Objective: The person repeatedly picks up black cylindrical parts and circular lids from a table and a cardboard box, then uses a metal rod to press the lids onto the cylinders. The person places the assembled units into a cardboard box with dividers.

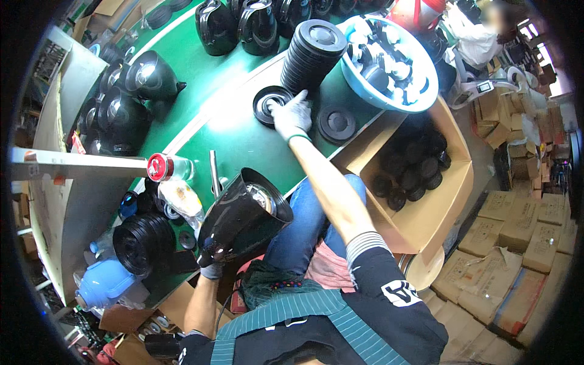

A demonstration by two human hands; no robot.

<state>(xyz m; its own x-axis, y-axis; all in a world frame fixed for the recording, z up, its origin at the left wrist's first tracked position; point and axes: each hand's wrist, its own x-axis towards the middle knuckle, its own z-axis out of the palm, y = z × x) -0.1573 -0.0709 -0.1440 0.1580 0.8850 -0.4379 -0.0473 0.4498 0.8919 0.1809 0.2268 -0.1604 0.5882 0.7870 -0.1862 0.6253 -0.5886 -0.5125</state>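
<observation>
— How are the arms set?

— The right arm stretches straight out across the green worktop, bare forearm, striped cuff at the elbow. The right hand, in a white glove, lies palm down with its fingers spread loosely, closed on nothing. Its fingertips touch a black round lid lying flat near the worktop's near edge, and one finger reaches the foot of the tall stack of black lids just beyond.

— And the left?

— Bent close to the body. The left hand, gloved too, is clenched around the narrow base of a black kettle body, tilted so that its open mouth faces up and right, over the near edge of the worktop above the lap.

— What lies about?

— Another flat black lid just right of the right hand, a blue basin of small parts beyond it, and a cardboard box of black pieces off the worktop's right end.
</observation>
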